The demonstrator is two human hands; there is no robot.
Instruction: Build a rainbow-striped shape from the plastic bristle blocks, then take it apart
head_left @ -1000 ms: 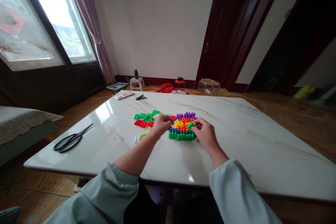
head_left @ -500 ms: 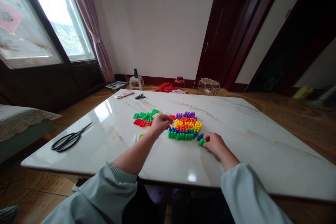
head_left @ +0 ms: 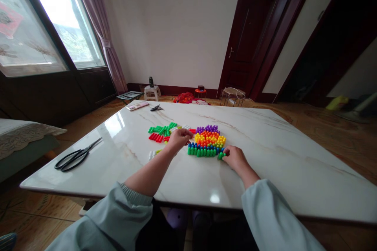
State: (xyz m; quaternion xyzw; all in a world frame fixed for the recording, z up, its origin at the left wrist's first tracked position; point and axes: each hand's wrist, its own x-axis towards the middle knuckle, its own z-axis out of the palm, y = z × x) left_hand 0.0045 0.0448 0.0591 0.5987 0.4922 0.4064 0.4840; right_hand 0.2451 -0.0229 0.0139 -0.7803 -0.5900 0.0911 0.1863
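Rows of small rounded plastic pieces stand packed together on the table: purple [head_left: 207, 129] at the back, orange and yellow, then blue, with a green row [head_left: 201, 152] in front. My right hand [head_left: 237, 159] is closed at the right end of the front row, its fingertips on a green plastic piece [head_left: 220, 156]. My left hand [head_left: 179, 139] is pinched beside the left edge of the rows; what its fingers hold, if anything, cannot be made out. Loose green pieces [head_left: 162, 129] and red pieces [head_left: 156, 137] lie left of it, partly hidden by the hand.
Black-handled scissors [head_left: 77, 157] lie on the left of the white marbled table [head_left: 282, 157]. A pink flat object [head_left: 137, 105] and a small dark tool [head_left: 156, 108] are at the far edge. White pieces [head_left: 152, 154] lie near my left forearm.
My right hand has moved left with the green piece, up to the end of the front row. The blue piece beside it has shifted left too. My left hand stays nearly still.
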